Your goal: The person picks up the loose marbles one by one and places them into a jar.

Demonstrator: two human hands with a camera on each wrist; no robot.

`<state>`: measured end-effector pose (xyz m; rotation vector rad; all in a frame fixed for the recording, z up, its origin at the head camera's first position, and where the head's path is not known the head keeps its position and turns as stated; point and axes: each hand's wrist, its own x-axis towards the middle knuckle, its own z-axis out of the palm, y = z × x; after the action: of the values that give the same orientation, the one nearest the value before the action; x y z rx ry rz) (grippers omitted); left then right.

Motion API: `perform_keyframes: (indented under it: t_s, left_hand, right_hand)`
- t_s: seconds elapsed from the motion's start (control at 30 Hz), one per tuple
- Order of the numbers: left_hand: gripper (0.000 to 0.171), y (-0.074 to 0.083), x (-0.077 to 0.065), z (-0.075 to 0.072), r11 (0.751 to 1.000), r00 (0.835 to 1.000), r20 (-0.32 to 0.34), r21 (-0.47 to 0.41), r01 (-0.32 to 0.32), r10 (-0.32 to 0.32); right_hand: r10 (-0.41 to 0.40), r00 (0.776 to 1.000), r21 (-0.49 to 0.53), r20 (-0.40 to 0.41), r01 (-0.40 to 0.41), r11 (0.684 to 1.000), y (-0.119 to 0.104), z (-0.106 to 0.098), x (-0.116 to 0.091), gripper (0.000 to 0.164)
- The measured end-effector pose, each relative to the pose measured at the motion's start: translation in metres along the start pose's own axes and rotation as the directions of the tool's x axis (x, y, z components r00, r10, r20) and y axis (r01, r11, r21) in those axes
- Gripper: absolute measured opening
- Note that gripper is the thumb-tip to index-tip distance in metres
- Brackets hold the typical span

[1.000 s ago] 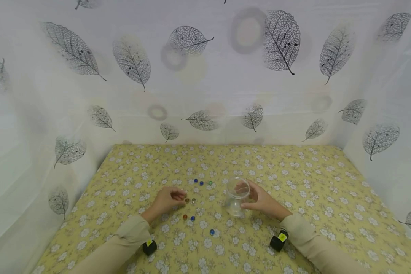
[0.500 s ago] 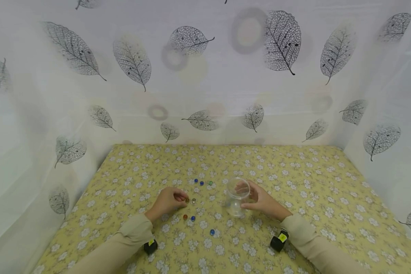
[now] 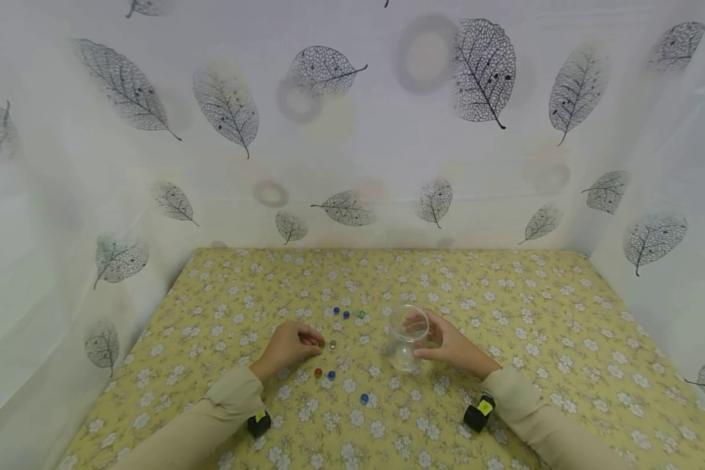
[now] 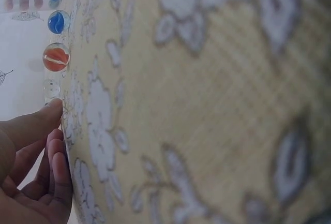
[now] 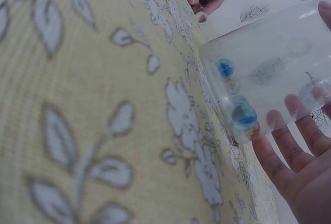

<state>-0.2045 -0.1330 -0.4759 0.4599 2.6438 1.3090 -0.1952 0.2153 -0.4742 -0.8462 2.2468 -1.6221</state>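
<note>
My left hand (image 3: 290, 346) is at the left of the scattered marbles, its thumb and fingertips pinching a brown marble (image 3: 321, 344) that rests on the cloth. Just right of it lies a clear marble (image 3: 332, 344). My right hand (image 3: 449, 346) holds a clear jar (image 3: 408, 339) round its right side, fingers behind and thumb in front. The jar stands upright on the table, mouth up. Through its wall, the right wrist view shows several marbles (image 5: 244, 116) at the bottom. Closer to me lie an orange-red marble (image 3: 318, 373) and a blue marble (image 3: 331, 375).
Farther back are two dark blue marbles (image 3: 341, 313) and a green marble (image 3: 361, 314). Another blue marble (image 3: 364, 398) lies nearest me. A yellow flowered cloth (image 3: 505, 294) covers the table. Leaf-patterned white curtains (image 3: 352, 130) stand behind and at both sides.
My left hand has shifted slightly right, closing in on the brown marble. The right hand, the jar and the other marbles stay where they were.
</note>
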Motion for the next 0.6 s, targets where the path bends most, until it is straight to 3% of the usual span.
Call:
perform_keyframes:
  t_s: [0.6]
  left_hand:
    - [0.01,-0.0015,0.0005,0.0012,0.999,0.999,-0.009,0.023,0.035,-0.035]
  right_hand:
    - [0.021,1.0,0.021,0.007,-0.021,1.0,-0.0007,0.0001,-0.0008,0.057]
